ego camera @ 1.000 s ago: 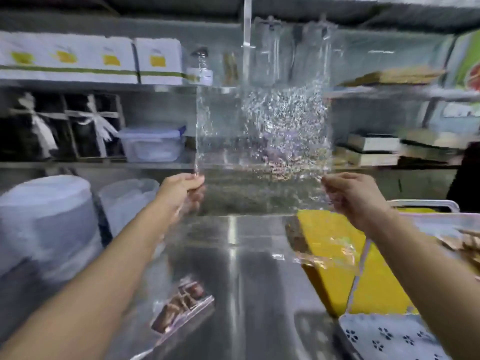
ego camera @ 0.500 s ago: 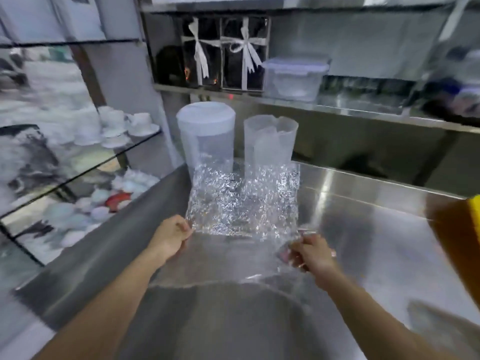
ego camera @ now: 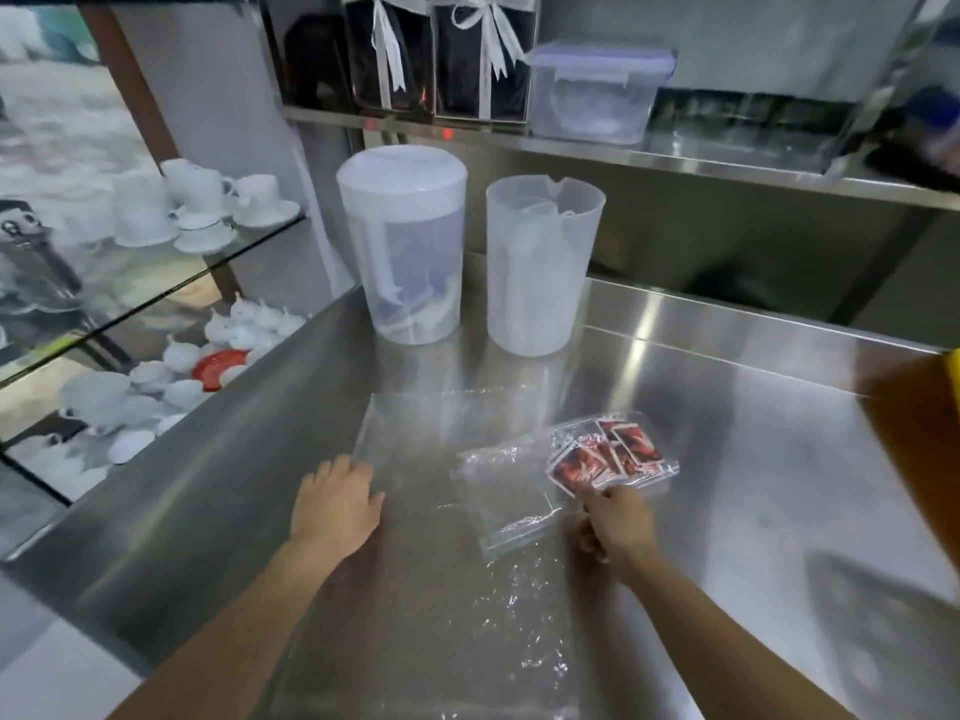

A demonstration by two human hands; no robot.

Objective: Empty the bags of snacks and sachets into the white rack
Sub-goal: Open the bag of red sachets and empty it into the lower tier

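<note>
Your left hand [ego camera: 337, 504] lies flat on the empty bag [ego camera: 441, 433]; your right hand [ego camera: 618, 519] pinches the sachet bag [ego camera: 509, 491], so lift it mouth-up.

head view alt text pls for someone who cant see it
On a steel counter, a person's left hand presses flat on an empty clear bag while the right hand touches the edge of a small clear bag of red sachets. A lidded jug and an open jug stand behind.

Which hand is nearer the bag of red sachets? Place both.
Right. The right hand is at the near edge of the bag of red sachets; the left hand rests on the empty clear bag, farther left.
</note>
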